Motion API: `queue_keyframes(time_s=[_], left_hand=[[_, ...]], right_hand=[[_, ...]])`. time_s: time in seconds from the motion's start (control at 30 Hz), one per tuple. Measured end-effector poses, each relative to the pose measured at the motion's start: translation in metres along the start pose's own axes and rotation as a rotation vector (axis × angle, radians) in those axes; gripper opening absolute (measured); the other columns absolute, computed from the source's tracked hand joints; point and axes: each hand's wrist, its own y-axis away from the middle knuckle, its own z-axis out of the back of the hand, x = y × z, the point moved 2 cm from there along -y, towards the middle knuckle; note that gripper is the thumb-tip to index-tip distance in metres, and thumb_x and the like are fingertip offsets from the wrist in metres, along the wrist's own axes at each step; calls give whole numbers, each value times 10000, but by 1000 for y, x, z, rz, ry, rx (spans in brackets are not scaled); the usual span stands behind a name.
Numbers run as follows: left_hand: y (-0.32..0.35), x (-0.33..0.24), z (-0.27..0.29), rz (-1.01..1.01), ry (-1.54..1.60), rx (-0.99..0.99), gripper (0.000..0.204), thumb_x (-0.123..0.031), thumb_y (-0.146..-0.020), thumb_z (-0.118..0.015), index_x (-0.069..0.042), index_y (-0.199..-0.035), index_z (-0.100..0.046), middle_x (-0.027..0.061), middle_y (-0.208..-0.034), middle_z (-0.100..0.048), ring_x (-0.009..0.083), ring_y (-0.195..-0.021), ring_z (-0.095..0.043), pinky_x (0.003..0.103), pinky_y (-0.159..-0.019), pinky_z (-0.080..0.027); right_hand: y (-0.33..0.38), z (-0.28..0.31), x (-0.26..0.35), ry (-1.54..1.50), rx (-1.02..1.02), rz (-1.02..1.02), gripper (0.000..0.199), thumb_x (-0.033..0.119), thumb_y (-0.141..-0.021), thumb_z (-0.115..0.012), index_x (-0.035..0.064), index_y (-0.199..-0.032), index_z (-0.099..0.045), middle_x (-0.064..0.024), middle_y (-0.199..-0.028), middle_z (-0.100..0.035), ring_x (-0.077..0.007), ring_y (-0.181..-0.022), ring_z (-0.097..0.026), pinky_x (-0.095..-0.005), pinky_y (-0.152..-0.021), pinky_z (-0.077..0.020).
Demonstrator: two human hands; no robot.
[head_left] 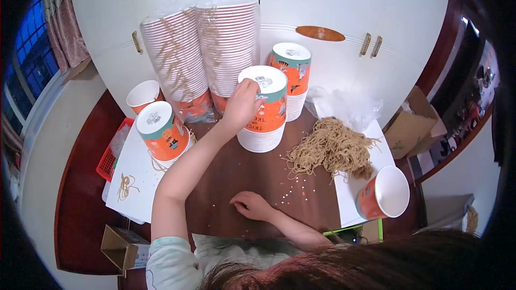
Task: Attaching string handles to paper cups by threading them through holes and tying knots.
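Observation:
In the middle of the table stands a stack of upside-down paper buckets (262,123), orange with a teal band and white rims. My left hand (243,106) grips the left side of the top bucket near its white base; part of its fingers is hidden. Low on the brown tabletop rests my right hand (254,206), loosely curled, thumb and fingers apart with nothing between them. A tangled heap of tan string (332,147) lies to the right of the stack. Behind it is a second upside-down stack (292,72), and another stack (161,129) stands at left with string around it.
Two tall bagged bucket stacks (228,43) lean against the white cabinet (349,0). A single bucket (391,192) stands at right, another (143,95) at far left. Loose string (127,187) lies on the left white board. Clear plastic (346,104) and cardboard boxes (411,123) are near.

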Motion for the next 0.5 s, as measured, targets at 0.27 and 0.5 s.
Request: queue_keyframes(time_s=[0.27, 0.5], left_hand=[[-26, -22, 37, 20, 3, -50, 230, -105, -697, -653, -2, -838, -502, 156, -853, -490, 342, -817, -497, 396, -717, -408], [6, -37, 121, 175, 272, -174, 180, -59, -771, -615, -13, -904, -504, 118, -1016, -567, 165, -923, -550, 279, -745, -449]], right_hand=[[0, -7, -5, -2, -15, -16, 121, 86, -763, -546, 59, -869, -597, -93, -880, -605, -270, -843, -567, -361, -759, -451], [-3, 13, -2, 80, -109, -102, 157, 100, -737, -559, 64, -883, -602, -114, -873, -600, -281, -850, -558, -373, -759, -450]])
